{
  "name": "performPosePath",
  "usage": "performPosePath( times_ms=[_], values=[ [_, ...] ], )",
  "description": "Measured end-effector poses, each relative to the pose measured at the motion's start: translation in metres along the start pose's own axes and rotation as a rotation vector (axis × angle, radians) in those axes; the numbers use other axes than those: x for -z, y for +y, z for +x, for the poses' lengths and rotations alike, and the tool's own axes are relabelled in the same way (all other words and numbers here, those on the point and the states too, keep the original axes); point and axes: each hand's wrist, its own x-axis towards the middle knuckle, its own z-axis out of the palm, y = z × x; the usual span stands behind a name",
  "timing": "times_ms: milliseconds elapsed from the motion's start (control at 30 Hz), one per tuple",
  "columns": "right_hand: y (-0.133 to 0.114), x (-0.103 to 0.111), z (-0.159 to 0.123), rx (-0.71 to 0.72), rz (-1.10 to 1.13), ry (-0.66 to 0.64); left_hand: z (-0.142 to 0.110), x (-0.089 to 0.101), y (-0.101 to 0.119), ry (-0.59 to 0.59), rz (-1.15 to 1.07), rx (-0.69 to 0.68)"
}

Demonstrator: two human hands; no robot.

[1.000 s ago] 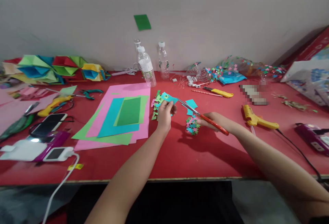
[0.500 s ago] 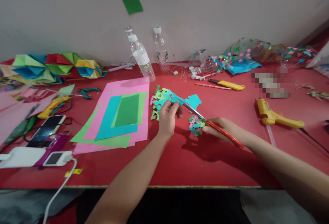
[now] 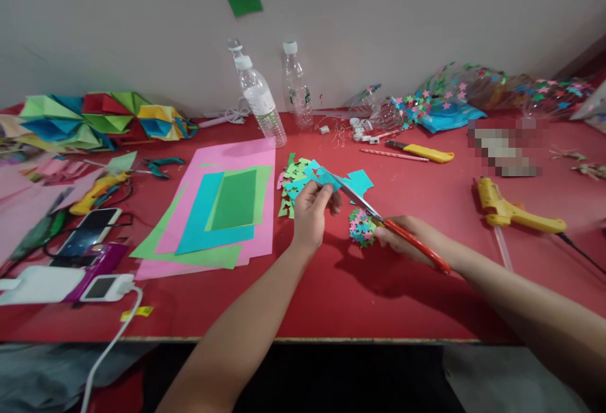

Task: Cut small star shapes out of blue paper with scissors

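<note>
My left hand [image 3: 312, 214] pinches a small piece of blue paper [image 3: 324, 177] between thumb and fingers. Red-handled scissors [image 3: 411, 241] are in my right hand [image 3: 402, 236], their blades pointing up and left to the edge of that paper. Under and behind my left hand lie green and blue paper scraps [image 3: 294, 179] with star-shaped gaps. Below the blades sits a little pile of cut paper stars [image 3: 362, 228] in pink, green and blue. Another blue paper piece [image 3: 360, 182] rests just beyond the scissors.
Stacked coloured sheets [image 3: 189, 208] lie on the left, near a phone [image 3: 89, 236] and a purple power strip [image 3: 101, 268]. Plastic bottles [image 3: 262, 107] stand by the wall. A yellow utility knife [image 3: 426, 152] and a yellow glue gun [image 3: 516, 214] lie to the right.
The camera view has tilted slightly, so the table sits a little higher in the picture. Both hands keep their hold, with the scissors still at the blue paper.
</note>
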Motion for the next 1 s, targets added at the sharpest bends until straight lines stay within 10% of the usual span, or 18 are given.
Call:
performPosePath(
  times_ms=[1000],
  values=[
    [-0.008,0.002,-0.001,-0.111,-0.078,-0.017,0.005,0.004,0.001,0.007,0.029,0.02]
  ],
)
